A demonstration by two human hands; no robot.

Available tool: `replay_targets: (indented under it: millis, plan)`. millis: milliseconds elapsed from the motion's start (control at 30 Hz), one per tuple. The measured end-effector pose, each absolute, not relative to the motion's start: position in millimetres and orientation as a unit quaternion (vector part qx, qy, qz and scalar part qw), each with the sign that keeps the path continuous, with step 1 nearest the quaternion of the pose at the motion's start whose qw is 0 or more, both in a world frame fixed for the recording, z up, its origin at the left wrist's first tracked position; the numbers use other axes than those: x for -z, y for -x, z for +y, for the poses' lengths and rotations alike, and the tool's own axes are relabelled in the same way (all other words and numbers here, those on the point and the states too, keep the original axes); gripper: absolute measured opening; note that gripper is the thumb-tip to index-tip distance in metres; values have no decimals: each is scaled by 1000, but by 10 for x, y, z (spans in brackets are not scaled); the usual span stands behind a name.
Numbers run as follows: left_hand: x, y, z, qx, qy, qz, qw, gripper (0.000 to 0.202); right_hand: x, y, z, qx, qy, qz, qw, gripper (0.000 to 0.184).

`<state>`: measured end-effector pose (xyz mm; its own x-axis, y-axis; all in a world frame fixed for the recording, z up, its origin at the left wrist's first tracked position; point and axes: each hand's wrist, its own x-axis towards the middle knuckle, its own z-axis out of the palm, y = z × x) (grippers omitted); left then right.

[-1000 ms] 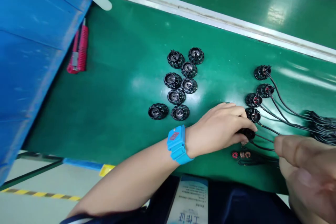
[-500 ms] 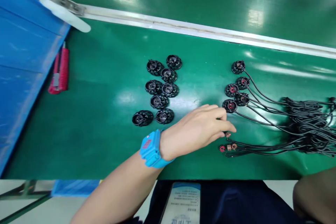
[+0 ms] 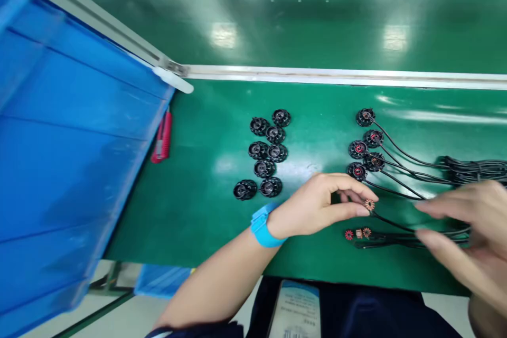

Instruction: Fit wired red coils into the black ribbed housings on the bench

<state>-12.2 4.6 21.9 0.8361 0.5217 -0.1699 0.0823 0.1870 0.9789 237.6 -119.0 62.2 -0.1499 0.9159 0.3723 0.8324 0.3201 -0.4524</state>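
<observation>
My left hand point(image 3: 330, 203), with a blue strap on the wrist, pinches a small copper-wound motor stator point(image 3: 369, 205) between thumb and fingertips. A black cable point(image 3: 390, 222) runs from it toward the right. My right hand point(image 3: 471, 227), blurred, hovers over that cable with thumb and fingers apart. Below the left hand lie more loose stators point(image 3: 359, 233) on cable ends, one red and others copper. Just beyond the fingers, several black round housings point(image 3: 357, 171) hold red or copper stators with cables attached.
Several black housings without cables point(image 3: 264, 168) stand in a group left of centre on the green table point(image 3: 198, 211). A coiled cable bundle point(image 3: 479, 169) lies at the right. A red utility knife point(image 3: 162, 137) rests beside a large blue bin point(image 3: 71, 169). A white rail point(image 3: 317, 75) crosses behind.
My left hand has picked up a stator and its cable from the table. My right hand has come into view from the right. The view has shifted toward the left and back.
</observation>
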Motion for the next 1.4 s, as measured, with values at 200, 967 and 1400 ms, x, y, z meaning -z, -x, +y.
replay_targets:
  millis: [200,967,1400]
  plan:
    - [-232,45,-61,-188,-447,264,834,23,-447,-2100,-1036,-81,542,-780,302,29]
    - [-218,-42,-244,-188,-294,294,890,37,-395,-1943,-1084,-43,545,-755,362,18]
    - [-170,-23,-223,-165,-252,271,914,33,-412,-1988,-1119,-76,542,-747,377,20]
